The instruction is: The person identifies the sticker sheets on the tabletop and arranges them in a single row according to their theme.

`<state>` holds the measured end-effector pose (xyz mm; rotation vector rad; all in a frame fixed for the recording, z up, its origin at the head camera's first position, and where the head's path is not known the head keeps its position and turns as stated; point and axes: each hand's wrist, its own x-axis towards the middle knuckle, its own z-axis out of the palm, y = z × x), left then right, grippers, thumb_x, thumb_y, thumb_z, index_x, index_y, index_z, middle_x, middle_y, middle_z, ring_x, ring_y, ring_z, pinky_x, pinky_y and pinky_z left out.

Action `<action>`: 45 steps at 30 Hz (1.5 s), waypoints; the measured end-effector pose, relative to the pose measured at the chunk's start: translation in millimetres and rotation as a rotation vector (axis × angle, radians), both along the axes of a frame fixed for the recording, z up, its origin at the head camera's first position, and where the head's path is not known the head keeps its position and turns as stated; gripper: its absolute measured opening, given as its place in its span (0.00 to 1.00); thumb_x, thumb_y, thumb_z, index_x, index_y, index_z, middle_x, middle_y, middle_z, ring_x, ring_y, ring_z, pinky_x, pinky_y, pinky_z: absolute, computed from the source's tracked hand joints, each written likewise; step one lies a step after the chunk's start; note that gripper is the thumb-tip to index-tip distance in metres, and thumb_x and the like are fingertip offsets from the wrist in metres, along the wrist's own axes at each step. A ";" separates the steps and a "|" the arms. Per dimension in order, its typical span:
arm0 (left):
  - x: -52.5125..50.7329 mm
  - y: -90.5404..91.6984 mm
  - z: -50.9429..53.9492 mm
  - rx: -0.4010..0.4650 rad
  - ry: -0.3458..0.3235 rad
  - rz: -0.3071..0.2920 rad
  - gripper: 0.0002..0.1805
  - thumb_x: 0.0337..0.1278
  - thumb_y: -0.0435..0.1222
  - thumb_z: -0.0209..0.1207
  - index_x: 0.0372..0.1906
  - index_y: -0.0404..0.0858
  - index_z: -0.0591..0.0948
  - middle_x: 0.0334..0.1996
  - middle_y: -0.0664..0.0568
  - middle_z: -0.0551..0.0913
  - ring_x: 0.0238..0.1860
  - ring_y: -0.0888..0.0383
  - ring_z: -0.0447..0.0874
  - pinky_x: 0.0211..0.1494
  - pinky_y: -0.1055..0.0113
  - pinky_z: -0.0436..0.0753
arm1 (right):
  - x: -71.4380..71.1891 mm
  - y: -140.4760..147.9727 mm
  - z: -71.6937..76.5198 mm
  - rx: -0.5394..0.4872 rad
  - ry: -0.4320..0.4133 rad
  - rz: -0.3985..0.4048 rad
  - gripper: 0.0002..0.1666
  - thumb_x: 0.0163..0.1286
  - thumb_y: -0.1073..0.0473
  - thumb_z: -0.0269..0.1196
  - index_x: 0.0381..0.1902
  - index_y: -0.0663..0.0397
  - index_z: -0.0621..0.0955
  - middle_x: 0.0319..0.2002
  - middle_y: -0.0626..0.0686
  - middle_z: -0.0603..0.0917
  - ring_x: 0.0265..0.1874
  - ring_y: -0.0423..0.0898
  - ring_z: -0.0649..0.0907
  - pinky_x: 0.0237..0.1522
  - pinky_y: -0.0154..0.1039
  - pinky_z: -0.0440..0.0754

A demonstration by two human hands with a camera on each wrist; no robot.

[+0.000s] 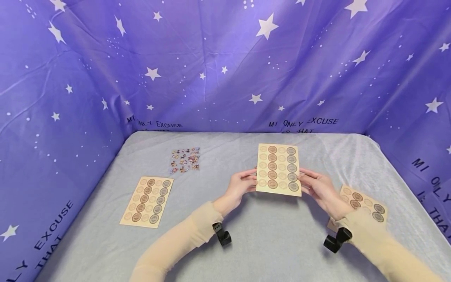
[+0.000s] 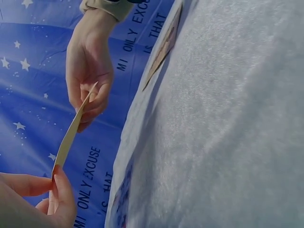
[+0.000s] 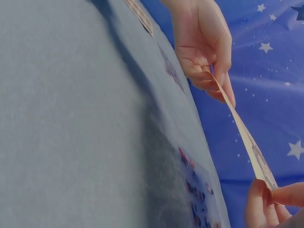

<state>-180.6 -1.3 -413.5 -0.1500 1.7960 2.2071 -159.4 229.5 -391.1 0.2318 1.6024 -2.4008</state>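
Head view: found the cream round-sticker sheet (image 1: 277, 169) lifted above the gray cloth (image 1: 275, 243), pinched at opposite edges by left hand (image 1: 235, 191) and right hand (image 1: 323, 192), so judged unfinished, not yet set down. Saw a matching sheet (image 1: 147, 201) already flat at left, another such sheet (image 1: 367, 201) at right (partly hidden by the beige sleeve (image 1: 375, 243)), cartoon-figure stickers (image 1: 193, 159) farther back. Spotted no container, hence no contents.
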 end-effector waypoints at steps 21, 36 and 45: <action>13.5 -46.5 -7.9 -0.065 0.016 -0.004 0.23 0.44 0.21 0.54 0.52 0.31 0.75 0.30 0.50 0.82 0.28 0.62 0.79 0.34 0.67 0.81 | -11.4 -31.2 -64.1 0.116 0.029 -0.032 0.30 0.55 0.63 0.63 0.56 0.63 0.69 0.37 0.46 0.83 0.37 0.40 0.81 0.41 0.38 0.79; 20.3 -79.8 -11.4 -0.099 0.026 0.021 0.23 0.45 0.21 0.53 0.53 0.28 0.73 0.33 0.45 0.82 0.28 0.61 0.80 0.35 0.65 0.81 | 9.6 -78.7 -30.0 0.181 -0.002 -0.024 0.29 0.59 0.69 0.55 0.59 0.71 0.64 0.33 0.45 0.82 0.32 0.37 0.81 0.39 0.35 0.80; 29.3 -102.6 -12.1 -0.108 0.109 -0.002 0.21 0.43 0.22 0.55 0.49 0.30 0.76 0.30 0.46 0.82 0.29 0.58 0.81 0.35 0.62 0.81 | 13.2 -96.6 -28.6 0.194 -0.042 0.004 0.27 0.60 0.72 0.53 0.58 0.72 0.65 0.35 0.50 0.83 0.31 0.39 0.81 0.38 0.36 0.80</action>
